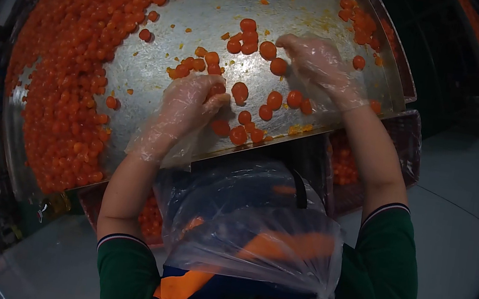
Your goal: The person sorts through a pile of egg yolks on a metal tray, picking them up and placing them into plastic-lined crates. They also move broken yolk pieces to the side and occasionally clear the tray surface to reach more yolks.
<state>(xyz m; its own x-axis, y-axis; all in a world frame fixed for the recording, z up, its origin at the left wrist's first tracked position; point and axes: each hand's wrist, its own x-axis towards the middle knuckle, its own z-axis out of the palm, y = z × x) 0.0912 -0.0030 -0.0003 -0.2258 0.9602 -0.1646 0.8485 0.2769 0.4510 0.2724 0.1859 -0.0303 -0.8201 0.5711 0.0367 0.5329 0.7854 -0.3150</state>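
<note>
- Left hand (188, 103): in a loose clear plastic glove, fingers curled and cupped over a few orange balls (240, 92) at the near edge of the metal desk (159, 66). Whether any ball is truly gripped under the palm, cannot tell.
- Right hand (317, 63): also gloved, fingers bent down and spread lightly over the balls just beyond and to the right of the left hand; fingertips touch or nearly touch one or two. No clear pinch seen.
- Between the two hands: a loose scatter of balls, well apart from each other, some touching the desk's near edge.
- Directly below the hands, off the desk edge: a clear bag (254, 224) held open against the person's front. Orange shows through it, though that may be clothing behind the plastic; contents cannot be told.
- Under the desk edge, below each hand: red crates (343, 163) holding more balls.
- Out past the left hand: a dense heap (76, 55) banked along the far left side of the desk, many layers wide. A smaller cluster (359, 23) lies beyond the right hand.
- Bare metal between hands and heap carries smears and small orange bits.
- Judgement on progress: only a small share has been drawn out near the edge; the great bulk sits untouched in the heap. Some already lie in the crates. Work looks early to middling, with much left.
</note>
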